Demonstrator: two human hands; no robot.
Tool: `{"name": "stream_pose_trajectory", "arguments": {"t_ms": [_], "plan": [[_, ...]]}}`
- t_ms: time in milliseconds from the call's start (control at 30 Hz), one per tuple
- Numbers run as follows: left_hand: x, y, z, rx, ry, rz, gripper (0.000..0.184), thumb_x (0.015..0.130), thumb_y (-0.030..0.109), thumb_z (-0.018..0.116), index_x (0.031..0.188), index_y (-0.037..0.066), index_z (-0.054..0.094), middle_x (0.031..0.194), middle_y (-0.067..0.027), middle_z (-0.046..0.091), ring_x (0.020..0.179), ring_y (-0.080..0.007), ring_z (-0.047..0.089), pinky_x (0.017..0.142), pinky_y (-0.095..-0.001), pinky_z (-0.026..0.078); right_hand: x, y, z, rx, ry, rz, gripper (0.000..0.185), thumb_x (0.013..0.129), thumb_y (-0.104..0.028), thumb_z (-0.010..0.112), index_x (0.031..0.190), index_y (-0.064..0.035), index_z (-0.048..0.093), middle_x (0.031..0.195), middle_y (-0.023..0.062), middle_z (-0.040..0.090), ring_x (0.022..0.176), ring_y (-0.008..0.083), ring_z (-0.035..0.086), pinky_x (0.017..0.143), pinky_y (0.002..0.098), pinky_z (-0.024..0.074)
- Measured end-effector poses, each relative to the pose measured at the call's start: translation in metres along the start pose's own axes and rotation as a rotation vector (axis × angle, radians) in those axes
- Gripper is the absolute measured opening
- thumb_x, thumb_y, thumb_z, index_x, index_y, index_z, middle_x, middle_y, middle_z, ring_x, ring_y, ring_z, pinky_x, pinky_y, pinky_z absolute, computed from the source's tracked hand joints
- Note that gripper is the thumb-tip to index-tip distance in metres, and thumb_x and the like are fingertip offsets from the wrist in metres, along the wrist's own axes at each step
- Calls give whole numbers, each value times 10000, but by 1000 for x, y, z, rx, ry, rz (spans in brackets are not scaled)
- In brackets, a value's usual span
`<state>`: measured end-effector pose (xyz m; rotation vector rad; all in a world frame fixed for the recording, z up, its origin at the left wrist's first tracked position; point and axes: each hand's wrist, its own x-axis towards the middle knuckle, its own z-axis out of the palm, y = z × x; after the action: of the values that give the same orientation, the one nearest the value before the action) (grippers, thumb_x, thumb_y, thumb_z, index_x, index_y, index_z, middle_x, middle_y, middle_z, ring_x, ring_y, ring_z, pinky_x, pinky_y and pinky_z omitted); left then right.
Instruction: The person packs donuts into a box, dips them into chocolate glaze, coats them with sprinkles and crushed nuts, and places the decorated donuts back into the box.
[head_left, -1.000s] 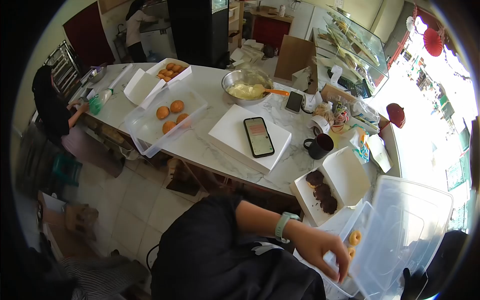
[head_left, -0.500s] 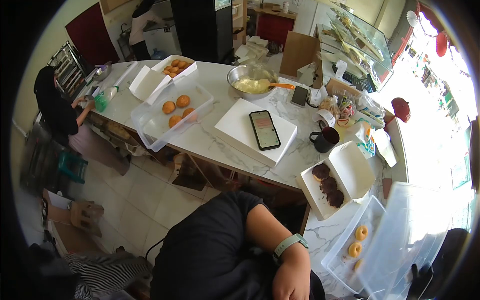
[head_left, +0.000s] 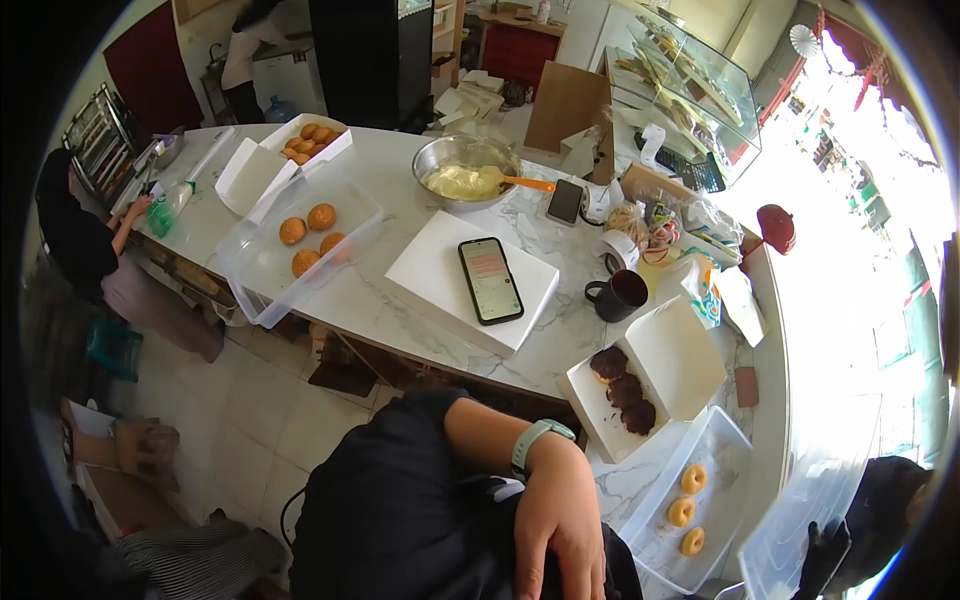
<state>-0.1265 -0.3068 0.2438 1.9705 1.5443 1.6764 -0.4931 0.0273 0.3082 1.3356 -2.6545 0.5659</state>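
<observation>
The left hand (head_left: 562, 505), with a pale green watch (head_left: 530, 440) on its wrist, points down at the near edge of the scene, in front of the black shirt (head_left: 400, 500). Its fingers are slightly parted, but the tips run out of view, so whether it grips anything cannot be told. The right hand is out of view, its grip likewise unknown.

Three ring doughnuts (head_left: 682, 513) lie in a row in a clear plastic tub (head_left: 722, 440) at the near right of the counter, apart from the left hand. Right of the tub, a translucent lid (head_left: 795, 530) stands tilted, with a black-gloved hand (head_left: 824, 555), apparently another person's, at its edge.

Just beyond the tub, an open white cardboard box (head_left: 688, 350) holds chocolate-topped doughnuts (head_left: 625, 391). Farther back are a dark mug (head_left: 622, 294), a lit smartphone (head_left: 490, 280) on a closed white box (head_left: 425, 275), and a metal bowl (head_left: 430, 153) of pale cream with an orange-handled spatula (head_left: 530, 183).
</observation>
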Motion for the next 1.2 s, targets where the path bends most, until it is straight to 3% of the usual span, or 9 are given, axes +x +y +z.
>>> {"name": "stream_pose_trajectory", "arguments": {"t_ms": [67,100,167,300,700,833,933,1100,1200], "plan": [[-21,-10,-1,208,122,-34,451,888,210,576,1240,-46,456,1267,-164,500,1209,-240,439,1007,-321,317,1,-7,0,-20,-22,38,328,752,-151,710,561,-69,455,521,-8,460,480,149,420,496,319,406],[-34,-12,-7,82,142,-150,525,883,224,584,1308,-24,399,1376,-149,389,1312,-220,299,1069,-304,213,2,-8,0,-33,-21,53,328,747,-147,713,562,-68,455,521,-7,460,481,148,419,496,319,405],[-61,-29,-12,-114,305,-307,559,889,229,569,1344,-9,347,1401,-160,345,1336,-300,244,1076,-389,200,5,-10,0,-55,-7,62,327,738,-140,721,563,-66,454,522,-4,459,481,147,415,495,319,404],[-109,-89,11,-581,505,-531,467,943,191,468,1341,-25,352,1362,-118,404,1249,-185,366,1053,-319,253,12,-11,-2,-70,-6,57,328,719,-127,735,564,-62,453,523,2,458,483,146,407,494,319,401],[-266,-235,143,-904,695,-1204,563,913,448,449,1271,14,463,1261,-84,517,1146,-176,467,964,-342,368,15,-38,11,-529,133,-44,356,702,-146,767,575,-57,447,511,-2,426,489,130,377,483,314,404],[-263,-181,155,-1178,989,-1382,528,895,424,481,1269,51,475,1236,-102,540,1095,-225,527,950,-362,397,29,50,2,-599,-18,-1306,437,675,-188,793,515,-92,399,500,-26,384,489,128,338,496,328,355],[-290,-184,189,-1193,1162,-1377,513,889,420,485,1251,56,493,1222,-113,547,1086,-239,534,946,-363,399,7,92,28,-481,161,-836,462,681,-237,788,495,-97,389,497,-33,391,492,142,322,510,330,339],[-311,-192,228,-1024,1211,-1501,490,878,413,492,1220,63,525,1200,-132,559,1071,-262,546,939,-365,404,7,-28,16,-738,139,-527,475,676,-269,791,498,-89,390,493,-23,399,489,154,317,511,330,337],[-321,-203,248,-848,1187,-1627,477,872,409,496,1202,68,544,1186,-143,567,1061,-275,553,936,-366,407,15,-82,-1,-396,-115,-3,448,720,-307,748,517,-88,414,484,19,405,463,169,377,516,364,358]]}}
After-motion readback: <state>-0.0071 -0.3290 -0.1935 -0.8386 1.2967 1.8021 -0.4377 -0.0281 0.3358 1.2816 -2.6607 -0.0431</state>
